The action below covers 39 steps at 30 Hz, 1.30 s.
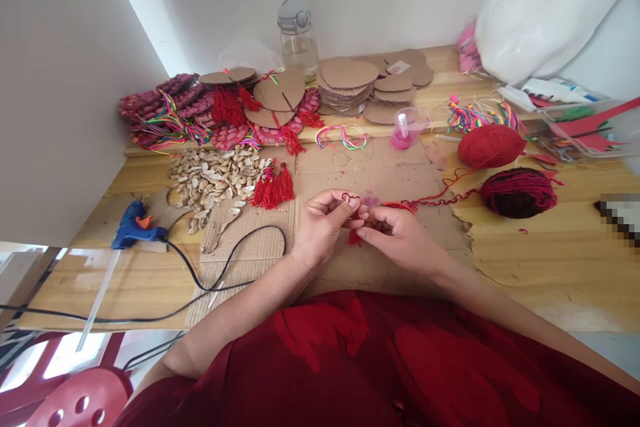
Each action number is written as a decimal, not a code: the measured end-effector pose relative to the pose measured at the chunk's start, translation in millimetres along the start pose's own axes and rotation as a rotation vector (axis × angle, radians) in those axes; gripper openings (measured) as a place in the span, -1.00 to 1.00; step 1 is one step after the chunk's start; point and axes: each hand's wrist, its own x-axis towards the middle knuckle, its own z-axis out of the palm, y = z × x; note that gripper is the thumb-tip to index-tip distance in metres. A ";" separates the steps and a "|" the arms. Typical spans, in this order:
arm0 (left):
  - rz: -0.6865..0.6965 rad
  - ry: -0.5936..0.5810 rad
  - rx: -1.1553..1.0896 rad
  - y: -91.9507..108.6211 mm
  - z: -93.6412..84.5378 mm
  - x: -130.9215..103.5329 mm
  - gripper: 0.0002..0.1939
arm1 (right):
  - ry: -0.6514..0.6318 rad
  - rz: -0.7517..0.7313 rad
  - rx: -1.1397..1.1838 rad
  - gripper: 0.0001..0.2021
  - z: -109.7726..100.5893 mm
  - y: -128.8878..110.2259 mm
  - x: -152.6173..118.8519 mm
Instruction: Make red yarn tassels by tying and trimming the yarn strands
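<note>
My left hand [323, 223] pinches dark red yarn [351, 197] between thumb and fingers over the cardboard mat. Touching or nearly touching it, my right hand [395, 235] is closed, with a thin shiny tip between the two hands. Orange-red scissor-like handles [399, 205] show behind the right fingers; what they belong to is hidden. A small red piece of yarn [355, 237] hangs below the fingers. Yarn strands run right to a red ball [491, 146] and a dark red ball [519, 193].
Peanut shells [215, 173] and red tassels [273, 187] lie left of the mat [320, 180]. A blue glue gun [134, 225] trails a black cable. Behind are cardboard discs [347, 73], a bottle [299, 40] and a pink cup [401, 137]. A plastic box [590, 127] stands right.
</note>
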 end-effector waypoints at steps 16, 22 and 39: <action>-0.116 -0.016 -0.021 -6.6 0.1 1.7 -0.64 | 0.236 -0.058 0.540 -0.87 -3.1 -8.9 -1.0; -0.076 -0.059 -0.065 -6.0 -1.3 2.6 -0.58 | 0.092 -0.053 0.749 -0.86 2.7 -15.9 -4.1; 0.035 0.005 -0.018 -4.2 -5.4 11.0 -0.60 | 0.096 -0.024 0.731 -0.84 25.9 -7.3 -8.2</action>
